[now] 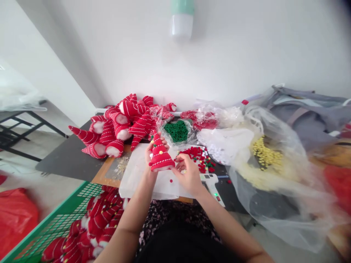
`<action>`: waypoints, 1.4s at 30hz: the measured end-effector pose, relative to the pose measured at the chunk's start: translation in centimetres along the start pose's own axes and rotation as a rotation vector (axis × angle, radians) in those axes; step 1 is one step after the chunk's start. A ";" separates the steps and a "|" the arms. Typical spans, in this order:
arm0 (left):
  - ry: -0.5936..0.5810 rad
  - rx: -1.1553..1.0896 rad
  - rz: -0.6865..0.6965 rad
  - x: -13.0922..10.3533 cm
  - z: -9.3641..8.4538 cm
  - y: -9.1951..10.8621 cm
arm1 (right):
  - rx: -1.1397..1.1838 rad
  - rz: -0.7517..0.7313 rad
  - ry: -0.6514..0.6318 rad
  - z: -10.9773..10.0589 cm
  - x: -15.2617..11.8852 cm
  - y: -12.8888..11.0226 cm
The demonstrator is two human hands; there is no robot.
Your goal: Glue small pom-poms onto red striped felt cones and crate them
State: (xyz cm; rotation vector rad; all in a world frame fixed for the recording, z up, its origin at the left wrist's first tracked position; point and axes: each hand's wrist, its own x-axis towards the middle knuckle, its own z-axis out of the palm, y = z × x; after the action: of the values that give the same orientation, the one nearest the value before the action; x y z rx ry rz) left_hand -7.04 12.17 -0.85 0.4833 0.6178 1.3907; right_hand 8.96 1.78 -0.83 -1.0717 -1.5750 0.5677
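Note:
A red stuffed fabric cone (161, 157) with white stitched stripes stands tip up, tilted a little, above the white work sheet. Small white, yellow and green pompoms dot its front, and white stuffing shows along its bottom edge. My left hand (150, 155) is wrapped round the cone from the left and behind, its fingertips showing at the far side. At the lower right corner of the cone, my right hand (189, 174) has its fingers curled and its thumb against the edge. Loose pompoms (197, 155), mostly red, lie just beyond the right hand.
Many similar cones (120, 124) are heaped at the back left. A bag of green pompoms (176, 130), white pompoms (219, 151) and a clear bag with yellow pompoms (265, 153) stand behind and right. A white device (212, 184) lies near my right forearm. Below left, a green basket (59, 215) holds decorated cones.

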 end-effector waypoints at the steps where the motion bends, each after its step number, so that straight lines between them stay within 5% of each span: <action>1: 0.007 -0.014 0.004 -0.1 0.2 0.2 | -0.031 0.005 -0.003 -0.1 0.0 0.4; 11: 0.142 0.090 0.234 -1.0 -0.9 2.0 | -0.168 0.018 -0.022 -3.1 0.0 2.2; 18: 0.241 0.156 0.259 -2.2 -1.0 2.6 | -0.152 0.016 -0.123 -2.3 0.1 1.4; 25: 0.275 0.232 0.311 -2.9 -0.6 2.2 | -0.094 -0.030 -0.087 -0.9 1.6 -0.3; 42: 0.236 0.187 0.328 -4.1 0.8 1.9 | -0.074 -0.081 -0.147 -0.6 3.5 -1.4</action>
State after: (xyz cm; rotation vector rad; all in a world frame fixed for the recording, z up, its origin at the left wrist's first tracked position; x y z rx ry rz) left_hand -8.24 8.44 1.49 0.5931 0.8951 1.7249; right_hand 9.11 4.03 2.25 -1.0354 -1.7718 0.5474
